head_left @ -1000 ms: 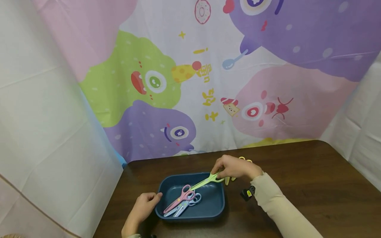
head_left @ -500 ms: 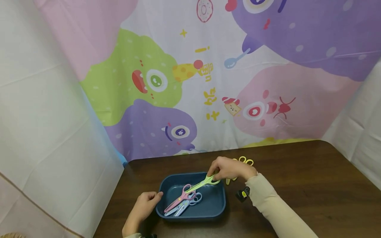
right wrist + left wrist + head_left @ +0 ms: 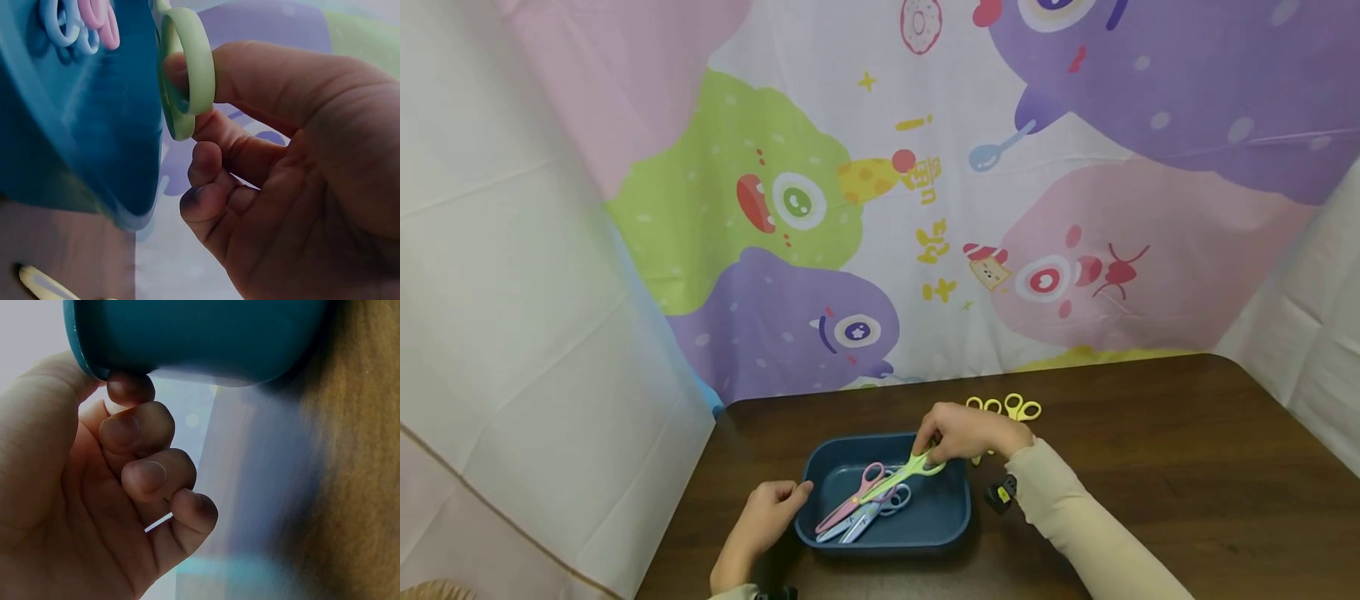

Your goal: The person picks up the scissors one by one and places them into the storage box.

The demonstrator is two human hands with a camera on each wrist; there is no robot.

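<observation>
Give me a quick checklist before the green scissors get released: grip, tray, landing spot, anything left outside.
1. Grip on green scissors: ok; the right hand pinches them by the handle.
2. Tray steadied: ok; the left hand holds its left end by the rim.
3. Blades over the tray: ok; they point inward.
4. Free landing spot: not ok; the blades overlap the pink scissors, with blue scissors beside and partly under those.
5. Green blades touching the pink scissors: cannot tell.
6. Nothing left outside: not ok; yellow scissors lie on the table.
</observation>
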